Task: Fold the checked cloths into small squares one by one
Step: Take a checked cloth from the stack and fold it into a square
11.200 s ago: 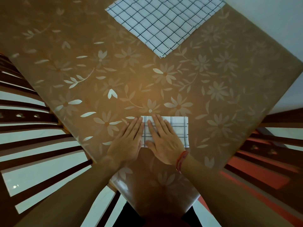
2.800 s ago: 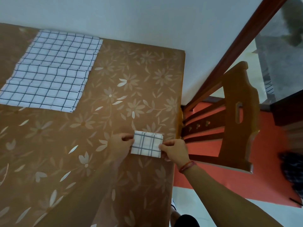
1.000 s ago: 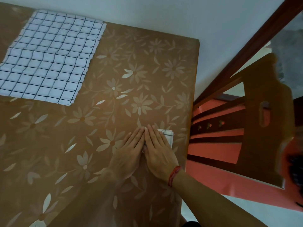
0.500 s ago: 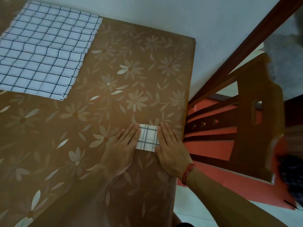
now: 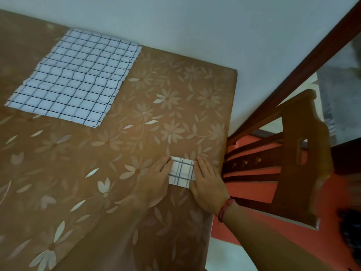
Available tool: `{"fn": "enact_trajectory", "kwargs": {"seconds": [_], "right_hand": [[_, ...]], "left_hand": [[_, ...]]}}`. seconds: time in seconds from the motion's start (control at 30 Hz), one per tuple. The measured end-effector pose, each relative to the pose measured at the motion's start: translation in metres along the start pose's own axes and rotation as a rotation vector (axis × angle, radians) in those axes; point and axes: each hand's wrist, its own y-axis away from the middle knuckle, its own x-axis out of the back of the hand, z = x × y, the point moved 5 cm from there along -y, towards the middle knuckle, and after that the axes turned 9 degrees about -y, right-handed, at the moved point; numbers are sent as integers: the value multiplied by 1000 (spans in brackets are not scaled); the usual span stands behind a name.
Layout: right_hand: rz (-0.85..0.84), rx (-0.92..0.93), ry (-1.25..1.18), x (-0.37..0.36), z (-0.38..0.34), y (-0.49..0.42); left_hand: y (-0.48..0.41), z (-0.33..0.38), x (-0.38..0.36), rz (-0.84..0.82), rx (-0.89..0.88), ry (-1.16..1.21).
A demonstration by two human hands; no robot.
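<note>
- Being squared off near the right edge of the table (image 5: 121,145), the folded cloth (image 5: 181,171) is being held between two flat hands.
- The left hand (image 5: 156,178) is being laid along its left side and the right hand (image 5: 207,185) along its right. The fingers of both are being kept straight, and nothing is being gripped.
- The creases are probably best being set with even downward pressure from the fingertips, so that the layers are not being pushed askew and the grid lines are being kept aligned.
- Sideways squeezing is being advised against, since so small a bundle could be buckled upward.
- A second checked cloth (image 5: 78,75) is being left spread out at the far left of the table, well apart, and is judged to be next in turn.
- A wooden chair (image 5: 304,153) is being seen just beyond the table's right edge. The folded square is lying close to that edge, so it could be sent off by a careless push.
- A red thread (image 5: 224,209) is being worn on the right wrist.
</note>
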Motion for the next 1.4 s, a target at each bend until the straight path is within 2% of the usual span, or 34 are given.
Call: {"fn": "enact_trajectory", "kwargs": {"seconds": [0.17, 0.37, 0.5, 0.63, 0.77, 0.83, 0.93, 1.07, 1.13, 1.23, 1.4], "right_hand": [[-36, 30, -43, 25, -8, -9], [-27, 48, -44, 48, -23, -7], [-37, 91, -6, 50, -37, 0], [-31, 105, -18, 42, -45, 5], [-7, 94, -117, 35, -46, 10], [36, 84, -174, 33, -44, 13], [116, -76, -425, 33, -30, 15], [110, -472, -1049, 26, -7, 16], [92, -580, -1263, 20, -4, 17], [108, -635, -1365, 20, 2, 18], [128, -633, -1406, 20, 8, 15]], "left_hand": [[21, -11, 35, 11, 107, 88], [60, -39, 55, 94, 231, 74], [89, -41, 66, 184, 254, -27], [108, -33, 62, 200, 245, -76], [105, -3, 59, 180, 222, -6], [90, 9, 53, 168, 288, 230], [62, 17, 35, 76, 364, 547], [37, 21, 35, 80, 481, 869], [31, 21, 34, 73, 562, 959], [28, 19, 30, 62, 647, 1034], [29, 23, 23, 31, 632, 1098]]}}
